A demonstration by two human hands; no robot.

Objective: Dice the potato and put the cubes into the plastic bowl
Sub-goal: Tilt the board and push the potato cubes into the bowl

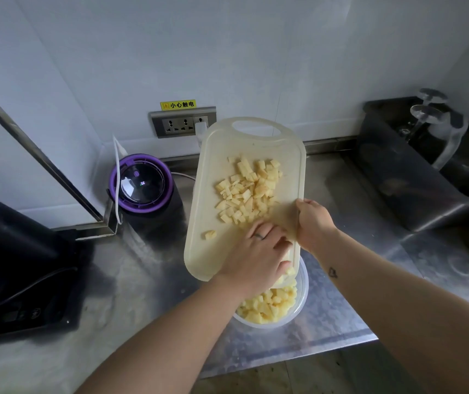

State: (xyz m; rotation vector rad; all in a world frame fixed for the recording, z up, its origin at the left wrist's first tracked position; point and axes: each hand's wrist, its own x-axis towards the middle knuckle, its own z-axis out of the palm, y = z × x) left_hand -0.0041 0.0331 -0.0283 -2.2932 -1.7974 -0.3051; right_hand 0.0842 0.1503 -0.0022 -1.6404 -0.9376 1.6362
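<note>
Tilting the cutting board (207, 194) over the plastic bowl (302, 297), our right hand (312, 223) grips its edge while our left hand (256, 253), fingers (281, 245) loosely flat, rakes potato cubes (247, 191) down. We judge spillage the risk: the bowl looks nearly full, and the stray cube (210, 234) could slide past the rim onto the counter (341, 322).

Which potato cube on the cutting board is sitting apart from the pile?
The single cube by the left edge of the cutting board, left of the left hand; the rest lie in one pile.
</note>
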